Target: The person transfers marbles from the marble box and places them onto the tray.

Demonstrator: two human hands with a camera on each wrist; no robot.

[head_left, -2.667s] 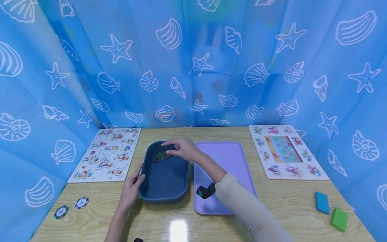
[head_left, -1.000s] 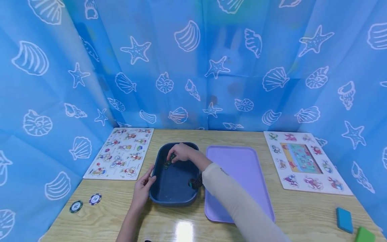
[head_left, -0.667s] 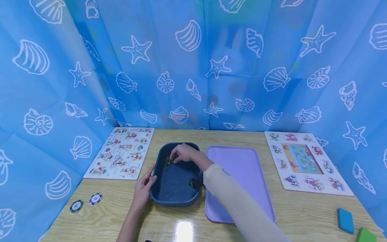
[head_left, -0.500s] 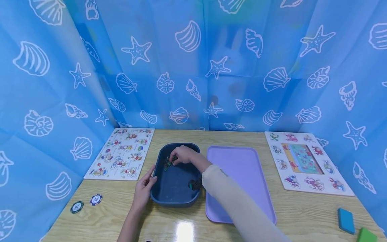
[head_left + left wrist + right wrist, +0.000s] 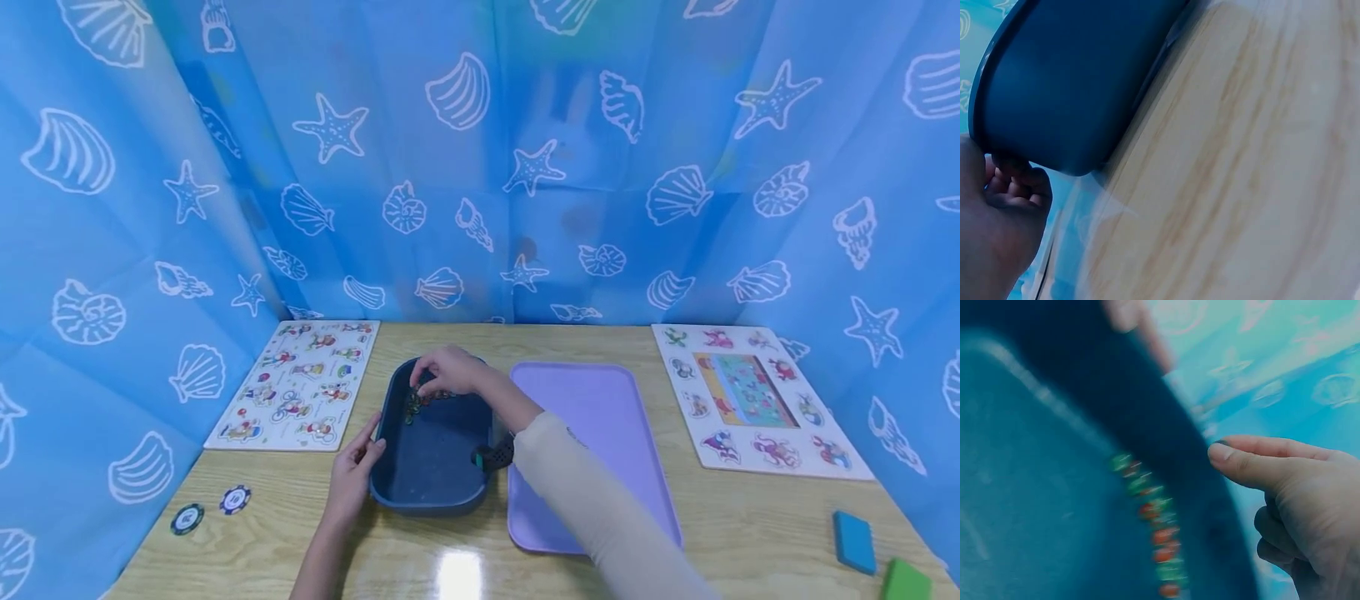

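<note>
A dark blue plastic box (image 5: 431,467) stands on the table, left of centre. My left hand (image 5: 352,475) grips its left rim, thumb at the edge and fingers outside; in the left wrist view those fingers (image 5: 1019,187) curl beside the wall. Small shiny green and orange-red beads (image 5: 1163,537) lie in a row along the inner wall. Over the far end of the box is my right hand (image 5: 453,371). Its thumb and index tips meet in the right wrist view, with a small dark piece (image 5: 1222,442) between them, too small to name.
Right of the box lies a purple tray (image 5: 592,450), under the right forearm. Picture puzzle boards lie at the back left (image 5: 300,387) and right (image 5: 757,400). Two poker chips (image 5: 236,499) sit at left. A blue block (image 5: 853,542) and green block (image 5: 906,581) are at right.
My right hand reached down into the beads in the box and has now lifted a little above them. Some beads have shifted left. My left hand stays on the rim.
</note>
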